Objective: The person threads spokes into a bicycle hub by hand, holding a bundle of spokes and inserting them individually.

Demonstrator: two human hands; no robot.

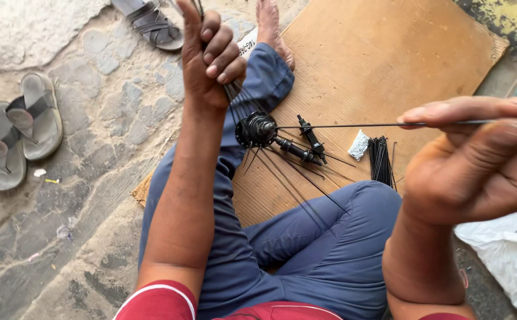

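My left hand (211,56) is raised and closed around a bunch of thin black wheel spokes that run down to a black hub (256,130) hanging just below the fist. Several spokes fan out from the hub over my blue trouser leg. My right hand (477,160) pinches one long black spoke (353,125) between thumb and fingers; the spoke lies level and its far tip meets the hub. I sit on a cardboard sheet (389,53).
A bundle of loose black spokes (380,160), a small white crumpled piece (359,145) and two black axle parts (306,145) lie on the cardboard. Grey sandals (15,133) rest on the stone floor at left, another sandal (151,24) at top. A white bag (507,249) sits at right.
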